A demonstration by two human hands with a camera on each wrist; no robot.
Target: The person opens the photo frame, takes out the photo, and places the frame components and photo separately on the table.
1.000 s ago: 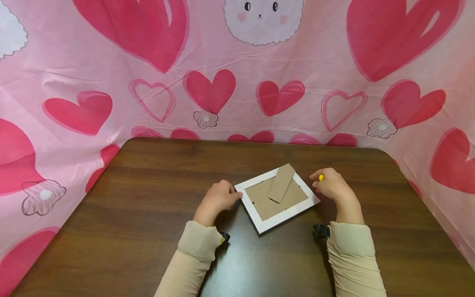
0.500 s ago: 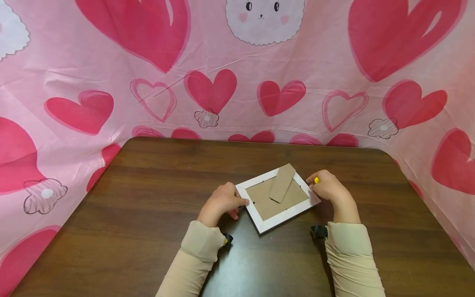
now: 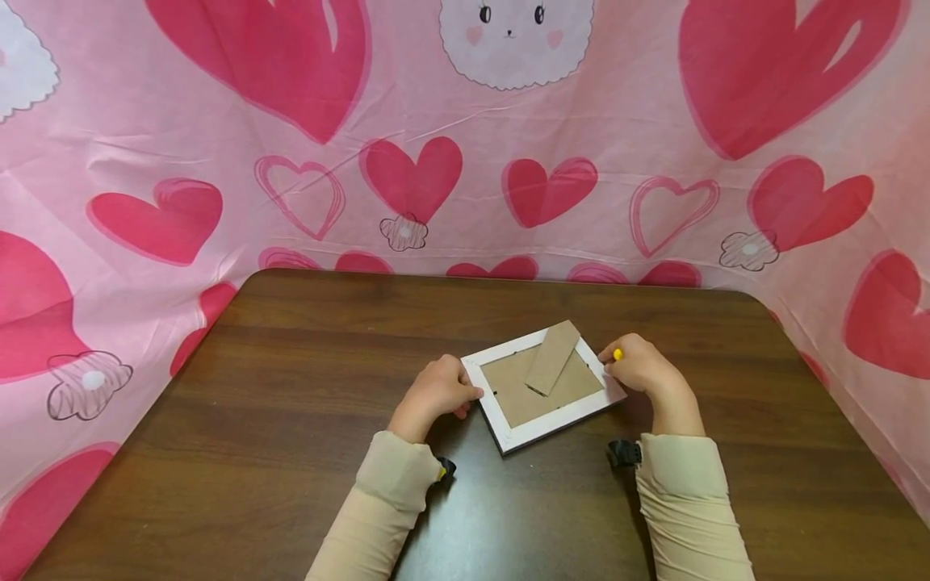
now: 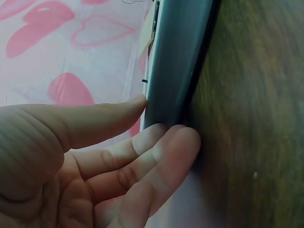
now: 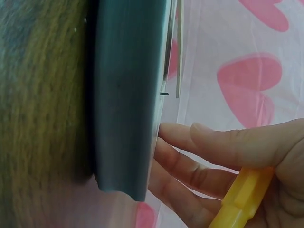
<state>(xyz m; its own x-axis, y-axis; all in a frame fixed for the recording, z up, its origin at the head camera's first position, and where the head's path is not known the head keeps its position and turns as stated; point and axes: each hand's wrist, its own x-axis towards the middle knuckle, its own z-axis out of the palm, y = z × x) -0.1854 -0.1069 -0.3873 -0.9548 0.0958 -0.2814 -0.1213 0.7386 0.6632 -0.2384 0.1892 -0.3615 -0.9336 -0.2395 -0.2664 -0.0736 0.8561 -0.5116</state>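
Note:
A white picture frame (image 3: 485, 411) lies back up on the table, its brown backing board (image 3: 508, 387) and folded cardboard stand (image 3: 554, 355) showing. My left hand (image 3: 436, 394) grips its left edge; in the left wrist view the thumb (image 4: 109, 116) presses the back rim and the fingers curl against the dark side (image 4: 175, 61). At the opposite edge, fingers of my right hand (image 3: 642, 367) touch the frame. That same hand holds a yellow-handled tool (image 5: 244, 194) tucked under the thumb; its working end is hidden.
The dark brown wooden table (image 3: 291, 363) has rounded far corners. A pink cloth (image 3: 479, 121) printed with hearts hangs behind and along both sides. Small black metal tabs (image 5: 164, 94) stick out from the frame's back.
My right hand has moved left onto the frame's edge. The left hand has shifted slightly right, its thumb lower along the rim. Since half a second ago, the frame's near corner has moved slightly away.

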